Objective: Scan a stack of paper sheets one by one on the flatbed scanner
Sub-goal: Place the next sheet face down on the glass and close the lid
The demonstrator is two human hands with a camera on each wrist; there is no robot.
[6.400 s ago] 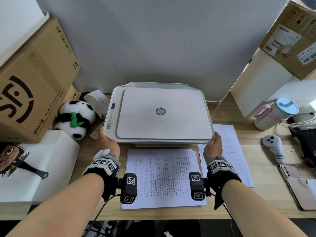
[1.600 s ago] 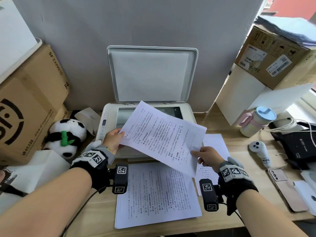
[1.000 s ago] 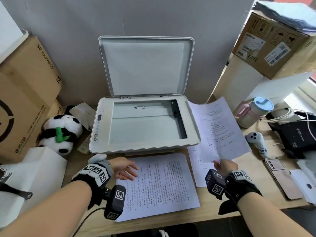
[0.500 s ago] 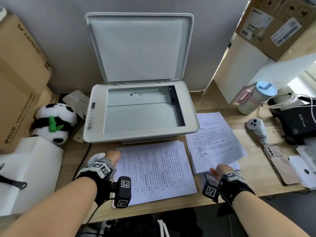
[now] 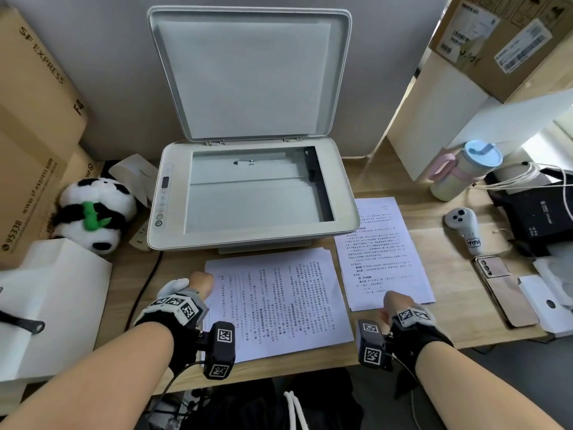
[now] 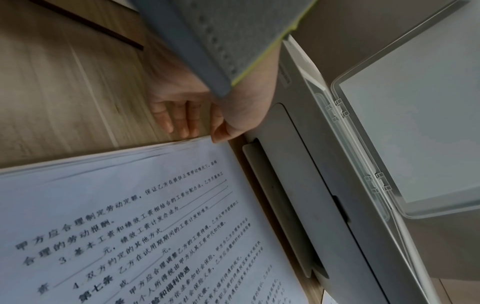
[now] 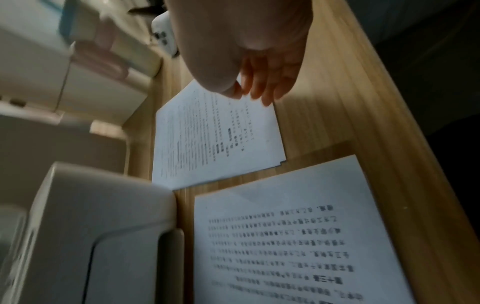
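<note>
The white flatbed scanner (image 5: 341, 197) stands with its lid (image 5: 248, 72) up and its glass (image 5: 257, 197) bare. A stack of printed sheets (image 5: 276, 302) lies on the desk in front of it. My left hand (image 5: 201, 282) sits at the stack's far left corner; in the left wrist view the thumb tip touches that corner (image 6: 207, 144) and the straight fingers (image 6: 182, 121) point at the desk beside it. A smaller pile of printed sheets (image 5: 384, 252) lies right of the scanner. My right hand (image 5: 392, 301) touches its near edge with loosely extended fingers (image 7: 259, 94), the top sheet lying flat.
A plush panda (image 5: 93, 212) and cardboard boxes (image 5: 31, 150) crowd the left. To the right sit a lidded cup (image 5: 462, 172), a white controller (image 5: 462, 225), a phone (image 5: 505, 290) and a black box with cables (image 5: 539, 212). The desk's front edge runs just behind both wrists.
The scanner was opened and a sheet came off the glass. My right hand carried it to the right pile, where it now lies flat. My left hand dropped to the stack's corner.
</note>
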